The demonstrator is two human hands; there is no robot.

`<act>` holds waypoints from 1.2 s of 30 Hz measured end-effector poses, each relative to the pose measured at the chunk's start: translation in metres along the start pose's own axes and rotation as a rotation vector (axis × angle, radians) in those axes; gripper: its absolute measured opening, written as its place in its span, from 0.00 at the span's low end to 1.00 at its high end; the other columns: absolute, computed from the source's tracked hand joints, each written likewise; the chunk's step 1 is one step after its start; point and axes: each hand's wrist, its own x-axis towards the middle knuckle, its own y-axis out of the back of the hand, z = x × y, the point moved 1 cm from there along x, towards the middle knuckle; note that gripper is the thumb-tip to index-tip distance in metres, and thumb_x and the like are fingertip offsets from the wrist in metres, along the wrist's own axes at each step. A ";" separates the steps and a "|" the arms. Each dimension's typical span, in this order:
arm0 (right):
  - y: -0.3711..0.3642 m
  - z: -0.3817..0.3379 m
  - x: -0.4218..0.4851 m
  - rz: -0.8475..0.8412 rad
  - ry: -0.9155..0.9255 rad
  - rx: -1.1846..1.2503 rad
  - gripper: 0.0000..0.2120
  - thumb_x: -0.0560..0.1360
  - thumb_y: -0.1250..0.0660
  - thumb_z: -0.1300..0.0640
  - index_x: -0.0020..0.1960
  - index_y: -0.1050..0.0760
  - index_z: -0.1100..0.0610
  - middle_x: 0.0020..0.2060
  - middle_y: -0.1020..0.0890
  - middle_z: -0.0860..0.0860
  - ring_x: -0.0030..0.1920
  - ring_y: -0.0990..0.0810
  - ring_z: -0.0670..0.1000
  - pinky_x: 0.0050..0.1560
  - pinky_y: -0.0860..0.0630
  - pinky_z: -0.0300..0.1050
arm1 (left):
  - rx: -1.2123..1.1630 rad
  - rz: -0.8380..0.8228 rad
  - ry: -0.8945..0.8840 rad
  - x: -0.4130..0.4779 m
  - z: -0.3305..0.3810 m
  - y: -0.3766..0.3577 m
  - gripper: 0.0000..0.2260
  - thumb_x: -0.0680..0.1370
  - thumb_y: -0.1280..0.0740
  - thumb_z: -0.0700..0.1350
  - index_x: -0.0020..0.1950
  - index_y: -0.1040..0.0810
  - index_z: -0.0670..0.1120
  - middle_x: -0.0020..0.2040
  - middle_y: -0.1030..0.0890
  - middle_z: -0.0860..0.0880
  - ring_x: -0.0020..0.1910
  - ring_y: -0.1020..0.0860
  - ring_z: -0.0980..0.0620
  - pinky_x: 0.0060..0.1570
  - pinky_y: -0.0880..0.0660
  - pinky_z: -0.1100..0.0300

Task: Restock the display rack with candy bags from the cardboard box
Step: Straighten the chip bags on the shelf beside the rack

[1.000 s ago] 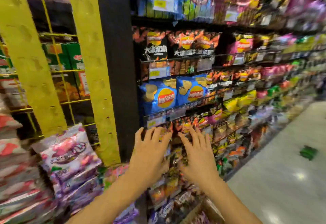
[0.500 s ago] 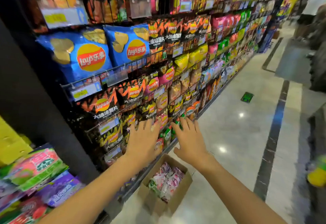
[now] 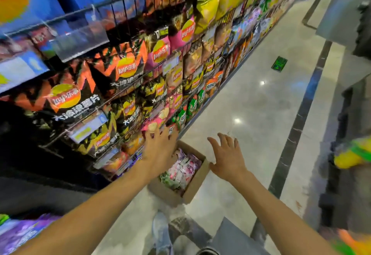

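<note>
An open cardboard box (image 3: 192, 189) stands on the floor at the foot of the wire display rack (image 3: 128, 94). Pink, white and green candy bags (image 3: 183, 171) fill it. My left hand (image 3: 160, 147) hovers over the box's left side, fingers spread and empty. My right hand (image 3: 226, 157) is spread above the floor just right of the box, also holding nothing. The rack is packed with chip bags in black, orange, pink and yellow.
Purple and green bags (image 3: 22, 232) sit on a low display at the lower left. A polished floor aisle (image 3: 251, 104) runs off to the right, with a green sticker (image 3: 279, 64) on it. My shoe (image 3: 160, 232) is below the box. A dark fixture (image 3: 353, 134) stands at right.
The view has swung down and right from the upper shelves to the floor. Both hands have dropped from the rack front towards the box, still empty, and the right hand has moved apart.
</note>
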 end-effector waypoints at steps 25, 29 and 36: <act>-0.616 0.049 0.399 -0.119 0.306 -0.235 0.23 0.76 0.36 0.49 0.69 0.32 0.53 0.67 0.30 0.55 0.69 0.32 0.57 0.67 0.34 0.55 | 0.186 -0.193 -0.155 0.271 0.045 -0.657 0.25 0.79 0.37 0.54 0.73 0.38 0.46 0.67 0.29 0.43 0.65 0.29 0.42 0.59 0.32 0.48; -0.620 0.051 0.405 -0.115 0.331 -0.290 0.24 0.77 0.36 0.51 0.71 0.33 0.53 0.69 0.30 0.53 0.70 0.32 0.56 0.67 0.36 0.56 | 0.137 -0.241 -0.172 0.269 0.041 -0.679 0.22 0.80 0.40 0.48 0.72 0.38 0.46 0.67 0.28 0.44 0.61 0.24 0.41 0.55 0.28 0.48; -0.620 0.060 0.393 -0.222 0.266 -0.079 0.27 0.74 0.34 0.55 0.72 0.33 0.55 0.70 0.28 0.54 0.69 0.28 0.57 0.64 0.26 0.51 | 0.029 -0.388 -0.119 0.264 0.041 -0.692 0.31 0.78 0.34 0.52 0.77 0.44 0.46 0.70 0.31 0.42 0.66 0.28 0.41 0.61 0.28 0.47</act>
